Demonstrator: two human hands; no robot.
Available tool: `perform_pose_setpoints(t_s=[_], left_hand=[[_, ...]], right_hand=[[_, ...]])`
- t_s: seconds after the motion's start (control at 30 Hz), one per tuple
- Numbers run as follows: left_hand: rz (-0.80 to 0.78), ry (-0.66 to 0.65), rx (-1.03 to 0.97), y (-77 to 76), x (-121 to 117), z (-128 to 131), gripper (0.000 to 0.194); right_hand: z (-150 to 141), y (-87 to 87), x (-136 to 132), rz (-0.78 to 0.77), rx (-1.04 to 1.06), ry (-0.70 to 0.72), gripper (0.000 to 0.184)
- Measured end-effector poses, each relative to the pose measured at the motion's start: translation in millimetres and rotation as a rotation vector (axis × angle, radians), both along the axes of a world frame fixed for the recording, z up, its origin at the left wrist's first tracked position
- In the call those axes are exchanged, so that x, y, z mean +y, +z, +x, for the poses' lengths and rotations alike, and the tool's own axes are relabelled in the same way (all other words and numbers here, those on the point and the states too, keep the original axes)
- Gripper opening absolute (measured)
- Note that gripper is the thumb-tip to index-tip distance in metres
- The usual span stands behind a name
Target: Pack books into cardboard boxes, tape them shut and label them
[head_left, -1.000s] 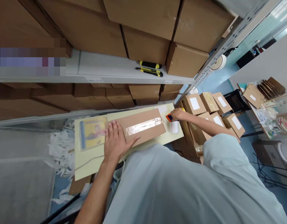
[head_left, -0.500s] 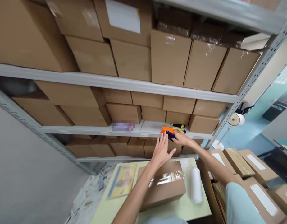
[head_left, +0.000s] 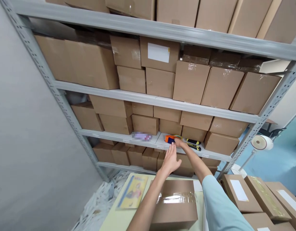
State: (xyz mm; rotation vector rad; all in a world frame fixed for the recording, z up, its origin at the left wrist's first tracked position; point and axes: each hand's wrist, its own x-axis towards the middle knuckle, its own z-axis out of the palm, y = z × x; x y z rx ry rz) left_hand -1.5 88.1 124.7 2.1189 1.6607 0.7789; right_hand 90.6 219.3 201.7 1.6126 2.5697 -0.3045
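Note:
On the shelf board, my right hand [head_left: 178, 142] is closed around an orange and dark blue tape dispenser [head_left: 169, 139], whose far side my fingers partly hide. Just in front and below, my left hand [head_left: 170, 160] hovers with fingers stretched out and thumb apart, holding nothing. Two black and yellow utility knives [head_left: 193, 141] lie on the shelf right of the dispenser. Below my forearms, a cardboard box [head_left: 175, 208] with clear tape across its top rests on the pale yellow table [head_left: 111, 221].
A yellow booklet [head_left: 133, 192] lies left of the box. Cardboard boxes fill the grey metal rack [head_left: 162, 103]. A blurred purple item [head_left: 142, 136] sits on the same shelf. More boxes [head_left: 239, 192] are stacked at right, near a white fan [head_left: 260, 142]. White scraps [head_left: 100, 202] cover the floor at left.
The view has swung up and left. My right hand has brought the tape dispenser farther back onto the shelf, left of the knives. My left hand has come away from it.

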Motion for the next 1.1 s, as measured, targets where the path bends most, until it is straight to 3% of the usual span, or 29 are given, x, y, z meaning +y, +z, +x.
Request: perform_pose_setpoints(t_s=[0.13, 0.2, 0.27, 0.37, 0.43, 0.53, 0.6, 0.67, 0.73, 0.87, 1.0, 1.1], left_hand=[[-0.005, 0.08, -0.036, -18.5, -14.4, -10.6, 0.102], [0.006, 0.124, -0.083, -40.0, -31.1, -21.9, 0.095], [-0.005, 0.196, -0.148, -69.4, -57.5, -40.0, 0.09], [-0.098, 0.388, -0.21, -113.9, -106.0, -68.6, 0.088], [-0.155, 0.508, -0.207, -132.9, -132.7, -74.3, 0.085], [-0.178, 0.519, -0.168, -140.3, -154.0, -49.9, 0.089], [-0.183, 0.474, -0.143, -137.2, -159.2, -20.7, 0.099], [-0.186, 0.461, -0.121, -134.8, -161.9, 2.1, 0.111], [-0.18, 0.473, -0.107, -137.2, -163.4, 7.1, 0.119], [-0.296, 0.559, -0.176, -154.7, -162.1, -33.3, 0.127], [-0.57, 0.48, -0.396, -171.0, -156.8, -76.1, 0.092], [-0.618, 0.414, -0.603, -176.9, -155.4, -84.0, 0.079]], right_hand=[[3.9, -6.0, -8.6, 0.108, 0.028, -0.015, 0.046], [19.0, -17.4, -21.5, 0.153, 0.039, -0.028, 0.057], [44.0, -41.0, -47.8, 0.207, 0.093, -0.058, 0.067], [86.6, -93.7, -117.8, 0.242, 0.246, -0.114, 0.072], [102.9, -129.3, -176.5, 0.188, 0.312, -0.124, 0.071], [95.5, -171.2, -250.7, 0.053, 0.306, -0.121, 0.068], [78.7, -190.6, -278.1, -0.01, 0.256, -0.164, 0.069], [66.4, -203.3, -288.5, -0.022, 0.205, -0.248, 0.075], [66.8, -209.7, -288.8, 0.001, 0.179, -0.36, 0.08], [101.3, -211.4, -281.1, 0.015, 0.213, -0.551, 0.082], [138.7, -211.7, -273.7, -0.137, 0.316, -0.578, 0.083], [153.5, -215.5, -270.6, -0.271, 0.348, -0.529, 0.073]])
